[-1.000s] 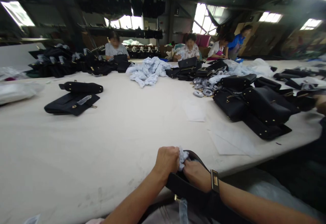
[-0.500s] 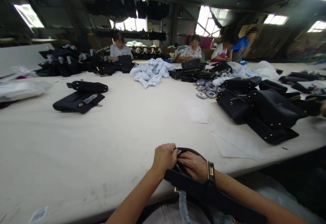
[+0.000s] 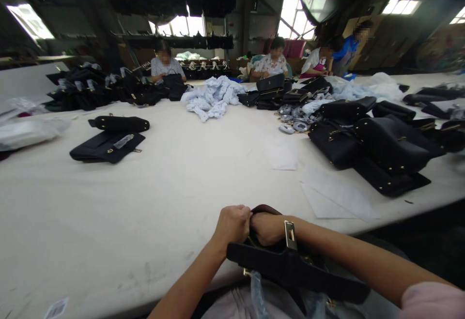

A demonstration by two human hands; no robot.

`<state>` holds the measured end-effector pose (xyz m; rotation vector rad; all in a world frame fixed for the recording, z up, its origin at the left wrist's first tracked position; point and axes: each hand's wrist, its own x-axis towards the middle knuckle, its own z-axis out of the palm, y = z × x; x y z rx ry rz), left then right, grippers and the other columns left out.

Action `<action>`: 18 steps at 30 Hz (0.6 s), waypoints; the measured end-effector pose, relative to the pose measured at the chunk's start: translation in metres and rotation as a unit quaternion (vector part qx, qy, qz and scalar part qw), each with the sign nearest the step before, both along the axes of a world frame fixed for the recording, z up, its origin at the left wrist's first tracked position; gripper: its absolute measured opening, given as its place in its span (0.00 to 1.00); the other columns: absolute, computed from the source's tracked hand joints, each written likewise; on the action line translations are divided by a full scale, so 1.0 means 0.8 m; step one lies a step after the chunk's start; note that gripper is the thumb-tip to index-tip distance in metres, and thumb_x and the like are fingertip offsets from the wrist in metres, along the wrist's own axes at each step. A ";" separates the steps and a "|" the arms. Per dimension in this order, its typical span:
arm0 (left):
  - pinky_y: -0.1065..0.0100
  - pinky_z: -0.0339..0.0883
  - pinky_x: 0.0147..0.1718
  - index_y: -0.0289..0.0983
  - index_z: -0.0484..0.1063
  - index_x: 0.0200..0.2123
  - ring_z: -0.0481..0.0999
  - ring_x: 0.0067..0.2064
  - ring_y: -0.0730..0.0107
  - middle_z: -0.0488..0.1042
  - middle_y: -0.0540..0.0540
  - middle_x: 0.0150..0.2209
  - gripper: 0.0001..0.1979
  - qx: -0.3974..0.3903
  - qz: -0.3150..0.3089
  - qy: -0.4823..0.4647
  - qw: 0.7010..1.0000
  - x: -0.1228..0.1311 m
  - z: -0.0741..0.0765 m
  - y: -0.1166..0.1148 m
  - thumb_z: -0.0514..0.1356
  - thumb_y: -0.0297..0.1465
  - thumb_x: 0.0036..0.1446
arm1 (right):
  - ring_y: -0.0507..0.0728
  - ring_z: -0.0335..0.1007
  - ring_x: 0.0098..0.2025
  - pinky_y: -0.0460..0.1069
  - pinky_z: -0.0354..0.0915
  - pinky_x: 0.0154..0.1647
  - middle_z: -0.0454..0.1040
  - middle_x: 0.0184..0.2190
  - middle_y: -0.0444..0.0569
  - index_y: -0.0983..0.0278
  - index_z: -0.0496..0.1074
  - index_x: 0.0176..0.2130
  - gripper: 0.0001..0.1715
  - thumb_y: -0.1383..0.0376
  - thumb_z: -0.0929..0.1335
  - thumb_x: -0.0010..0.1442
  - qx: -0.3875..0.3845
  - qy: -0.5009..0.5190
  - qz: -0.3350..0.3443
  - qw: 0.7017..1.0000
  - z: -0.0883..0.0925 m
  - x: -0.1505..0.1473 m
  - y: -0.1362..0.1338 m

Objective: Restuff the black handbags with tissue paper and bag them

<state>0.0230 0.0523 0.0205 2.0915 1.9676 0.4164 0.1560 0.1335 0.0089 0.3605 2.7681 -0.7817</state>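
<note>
A black handbag (image 3: 261,259) with gold hardware rests at the table's near edge, against my body, its mouth open. My left hand (image 3: 234,223) is closed on the bag's rim at its left end. Inside the opening is my right hand (image 3: 268,228), its fingers hidden by the bag and the left hand, so what they hold does not show. A gold clasp plate (image 3: 290,235) on a black strap stands up beside my right wrist. Bluish plastic wrap (image 3: 258,294) covers a part hanging from the bag's front.
Black bags (image 3: 392,144) lie piled at the right, beside white paper sheets (image 3: 332,195). Two more black bag pieces (image 3: 109,145) lie at the left. Crumpled pale-blue material (image 3: 214,96) sits farther back. Several people sit or stand across the white table (image 3: 174,203).
My right hand has gone deeper into the bag, and its fingers no longer show. The right forearm has risen, and the clasp plate has shifted left. My left hand keeps its hold.
</note>
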 end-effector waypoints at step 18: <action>0.68 0.57 0.30 0.38 0.68 0.26 0.69 0.29 0.70 0.71 0.49 0.26 0.13 0.035 0.027 -0.077 0.996 -0.004 -0.001 -0.011 0.51 0.30 0.63 | 0.56 0.72 0.39 0.50 0.68 0.42 0.73 0.39 0.51 0.65 0.73 0.41 0.08 0.70 0.65 0.62 0.062 0.108 -0.268 0.955 0.005 0.098 -0.025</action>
